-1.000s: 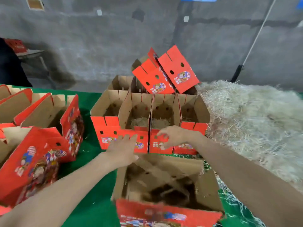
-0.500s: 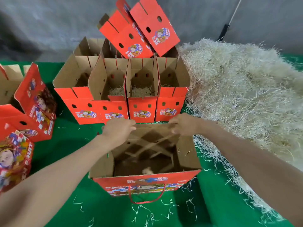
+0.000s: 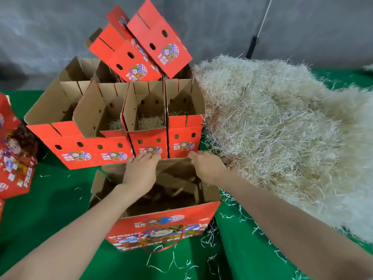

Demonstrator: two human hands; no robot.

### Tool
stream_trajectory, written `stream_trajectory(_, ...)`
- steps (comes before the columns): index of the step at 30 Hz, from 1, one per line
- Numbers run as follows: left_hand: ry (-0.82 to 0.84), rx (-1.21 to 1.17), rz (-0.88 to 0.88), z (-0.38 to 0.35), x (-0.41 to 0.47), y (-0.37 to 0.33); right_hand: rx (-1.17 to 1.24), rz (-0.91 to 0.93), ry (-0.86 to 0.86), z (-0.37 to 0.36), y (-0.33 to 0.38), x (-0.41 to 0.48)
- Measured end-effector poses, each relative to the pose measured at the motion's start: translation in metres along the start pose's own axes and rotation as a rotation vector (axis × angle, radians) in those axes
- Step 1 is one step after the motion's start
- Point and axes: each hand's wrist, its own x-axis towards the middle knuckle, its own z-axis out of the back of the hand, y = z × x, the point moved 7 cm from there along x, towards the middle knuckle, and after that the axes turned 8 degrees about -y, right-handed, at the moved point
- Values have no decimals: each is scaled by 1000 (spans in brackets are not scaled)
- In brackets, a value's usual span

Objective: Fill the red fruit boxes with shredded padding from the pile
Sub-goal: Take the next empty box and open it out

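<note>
An open red fruit box (image 3: 161, 229) with a red cord handle stands on the green table right in front of me. Its brown inside holds no padding that I can see. My left hand (image 3: 141, 172) reaches over the opening and curls its fingers on the far flap. My right hand (image 3: 207, 168) grips the same flap at its right end. The big pale pile of shredded padding (image 3: 282, 128) lies directly to the right, its edge touching the box.
A row of open red boxes (image 3: 149, 142) stands just behind, some with a little padding (image 3: 150, 123) inside. Two more boxes (image 3: 141, 49) lie tilted on top. Further red boxes (image 3: 14, 158) sit at the left. Loose shreds dot the green cloth (image 3: 50, 199).
The near box has come to rest upright in front of the row. Both hands stayed on its far flap, and my left hand has slid towards the middle.
</note>
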Motion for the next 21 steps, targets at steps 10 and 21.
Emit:
stream_trajectory(10,-95,-545,-155,28,30,-136,158,-220,-312,82,-111,-30)
stream_trajectory(21,88,-724,-147,11,84,-230,-83,-661,68,146,-324,-55)
